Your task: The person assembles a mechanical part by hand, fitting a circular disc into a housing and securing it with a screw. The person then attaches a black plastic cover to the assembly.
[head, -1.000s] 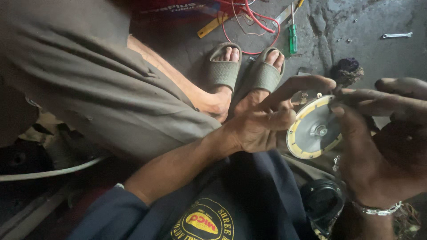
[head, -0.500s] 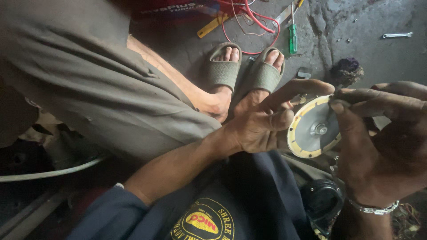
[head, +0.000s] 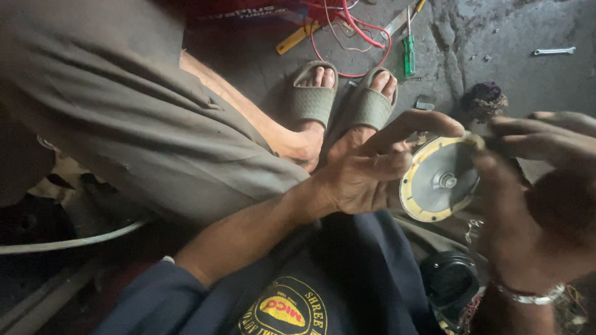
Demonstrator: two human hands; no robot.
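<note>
A round metal disc with a yellowish rim and a small centre nut is held up between both hands. My left hand cups its left edge, the forefinger stretched over the top. My right hand, with a metal bracelet at the wrist, grips the disc's right side, thumb and fingers pinching the top rim. A black round part lies below the disc, near my lap.
Another person squats close by in a grey garment, feet in grey slide sandals. On the dark floor lie a green screwdriver, red wires, a yellow tool, a wrench and a dark rag ball.
The disc and both hands have shifted slightly, and my right fingers have closed tighter over the disc's top rim. The other person's feet have not moved.
</note>
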